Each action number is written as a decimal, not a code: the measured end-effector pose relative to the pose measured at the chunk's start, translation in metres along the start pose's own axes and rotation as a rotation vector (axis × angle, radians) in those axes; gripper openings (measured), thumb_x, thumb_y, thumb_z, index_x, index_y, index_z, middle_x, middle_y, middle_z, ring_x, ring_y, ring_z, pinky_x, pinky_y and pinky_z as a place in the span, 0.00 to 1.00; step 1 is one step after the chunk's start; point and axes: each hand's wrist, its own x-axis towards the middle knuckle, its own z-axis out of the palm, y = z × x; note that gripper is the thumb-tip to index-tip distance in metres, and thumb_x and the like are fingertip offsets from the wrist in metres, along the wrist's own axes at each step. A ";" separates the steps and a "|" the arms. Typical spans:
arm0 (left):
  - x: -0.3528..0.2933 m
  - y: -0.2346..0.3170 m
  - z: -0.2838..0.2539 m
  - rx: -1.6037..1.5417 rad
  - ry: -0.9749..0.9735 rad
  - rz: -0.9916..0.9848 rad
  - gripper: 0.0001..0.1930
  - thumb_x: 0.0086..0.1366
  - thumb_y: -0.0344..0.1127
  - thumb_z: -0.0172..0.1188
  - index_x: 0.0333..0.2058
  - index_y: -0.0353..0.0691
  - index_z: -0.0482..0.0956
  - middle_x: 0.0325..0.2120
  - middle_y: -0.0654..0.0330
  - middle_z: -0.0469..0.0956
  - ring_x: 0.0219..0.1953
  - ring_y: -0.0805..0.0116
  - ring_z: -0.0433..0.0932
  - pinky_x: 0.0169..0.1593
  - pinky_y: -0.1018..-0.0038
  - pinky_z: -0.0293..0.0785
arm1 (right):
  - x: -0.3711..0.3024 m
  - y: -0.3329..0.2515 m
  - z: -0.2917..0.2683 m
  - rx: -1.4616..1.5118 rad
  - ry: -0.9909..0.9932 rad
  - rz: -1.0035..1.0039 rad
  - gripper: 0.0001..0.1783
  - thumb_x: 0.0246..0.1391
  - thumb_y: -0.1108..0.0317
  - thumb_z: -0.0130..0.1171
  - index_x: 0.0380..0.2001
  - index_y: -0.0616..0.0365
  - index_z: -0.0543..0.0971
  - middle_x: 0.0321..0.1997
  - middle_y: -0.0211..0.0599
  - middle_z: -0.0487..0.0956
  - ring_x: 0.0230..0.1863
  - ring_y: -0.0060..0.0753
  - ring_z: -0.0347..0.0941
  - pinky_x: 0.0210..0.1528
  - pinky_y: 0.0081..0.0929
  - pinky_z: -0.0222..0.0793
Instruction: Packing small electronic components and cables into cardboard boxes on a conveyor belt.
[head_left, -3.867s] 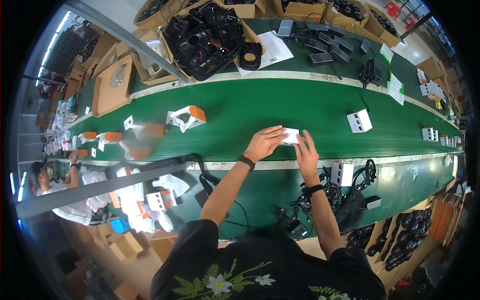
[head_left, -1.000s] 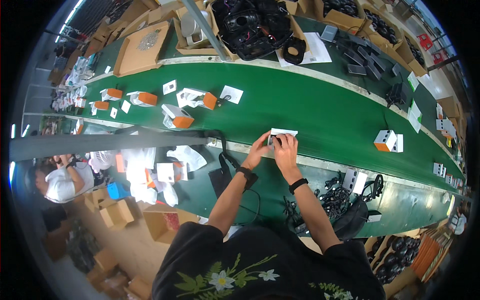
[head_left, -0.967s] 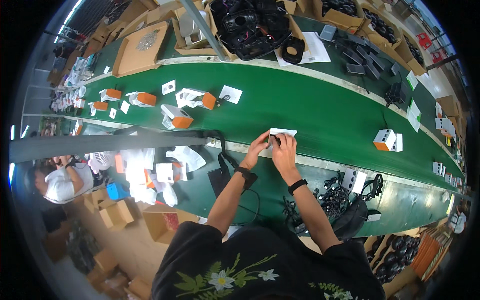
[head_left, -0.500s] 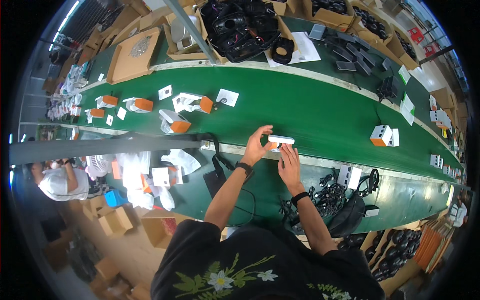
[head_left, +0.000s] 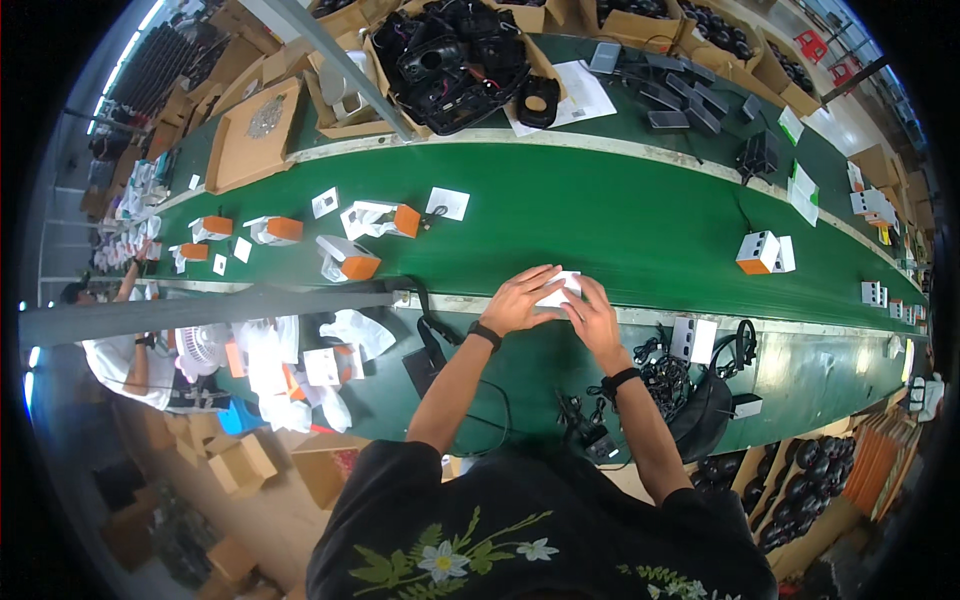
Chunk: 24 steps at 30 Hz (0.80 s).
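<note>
Over the near edge of the green conveyor belt [head_left: 640,190], a small white box [head_left: 563,287] is held between my two hands. My left hand [head_left: 520,302] is closed on its left side, fingers reaching across the top. From the right, my right hand [head_left: 594,316] grips the box with bent fingers and thumb. Parts of the box are hidden behind the fingers. Left of my hands, an opened orange-and-white box [head_left: 362,262] with plastic wrapping lies on the belt. To the right stands another orange-and-white box [head_left: 758,252] with its white flap out.
Tangled black cables [head_left: 662,382] and a black bag [head_left: 704,420] lie on the near bench, right. A grey metal bar [head_left: 220,306] crosses at left, near a white fan [head_left: 202,347] and a co-worker [head_left: 130,365]. Beyond the belt sits a carton of black parts [head_left: 455,65].
The box has turned so its white face shows instead of its orange part. My left hand has moved over it, and my fingers have closed in. The co-worker's arm now reaches toward the belt.
</note>
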 end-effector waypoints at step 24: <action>-0.014 -0.013 0.018 0.201 -0.247 0.049 0.38 0.79 0.48 0.59 0.82 0.44 0.57 0.83 0.54 0.55 0.85 0.56 0.51 0.85 0.47 0.44 | -0.015 0.030 -0.006 -0.286 -0.250 -0.272 0.37 0.61 0.66 0.73 0.73 0.57 0.74 0.82 0.48 0.66 0.81 0.63 0.61 0.77 0.57 0.67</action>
